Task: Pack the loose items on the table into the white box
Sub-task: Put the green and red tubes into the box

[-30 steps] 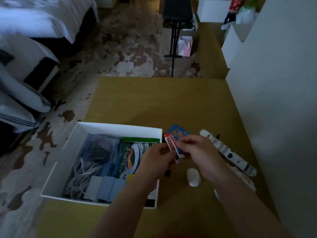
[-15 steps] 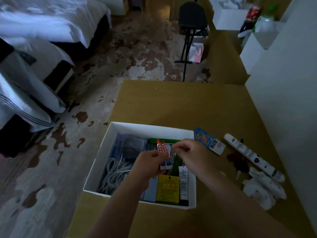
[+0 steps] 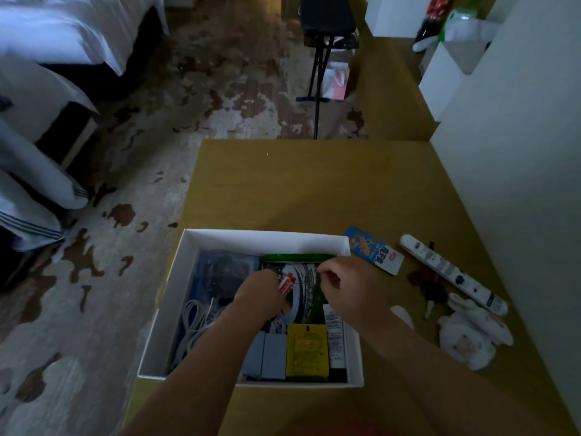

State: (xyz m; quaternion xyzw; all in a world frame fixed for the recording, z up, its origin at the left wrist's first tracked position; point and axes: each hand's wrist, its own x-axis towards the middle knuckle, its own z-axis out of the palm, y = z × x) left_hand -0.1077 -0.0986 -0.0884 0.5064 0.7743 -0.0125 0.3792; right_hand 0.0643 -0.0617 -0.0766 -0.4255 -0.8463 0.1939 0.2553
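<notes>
The open white cardboard box (image 3: 267, 242) sits on the near left part of the yellow-brown wooden table (image 3: 314, 184), its left side close to the table's left edge. Both hands are over its middle. The left hand (image 3: 261, 291) is curled, fingers closed round a small red-and-white printed packet (image 3: 286, 286) held just above the contents. The right hand (image 3: 349, 287) hangs beside it with fingers bent and the thumb and forefinger tips drawn together; whether anything is pinched between them cannot be told in the dim light.

Inside the box lie a coiled white cable (image 3: 195, 322) along the left wall, a dark item in a clear bag (image 3: 226, 272) at the far left, a flat green-edged printed pack (image 3: 301, 278) under the hands, 2 grey-blue blocks (image 3: 267, 357) and a yellow sachet (image 3: 306, 350) at the near wall, and a white labelled tube (image 3: 334, 335) along the right wall.

Loose on the table to the right of the box: a blue-and-white printed packet (image 3: 374, 250) just beside the far right corner, a long white bar with dark markings (image 3: 452, 272) lying aslant, a dark bunch of keys (image 3: 430, 291) between them, a small white oval piece (image 3: 402, 314) near the right forearm, and a crumpled white soft bundle (image 3: 471, 335) near the wall.

Beyond are a patterned carpet (image 3: 220, 105), a bed with white linen (image 3: 63, 33) and a black stand (image 3: 323, 58).
</notes>
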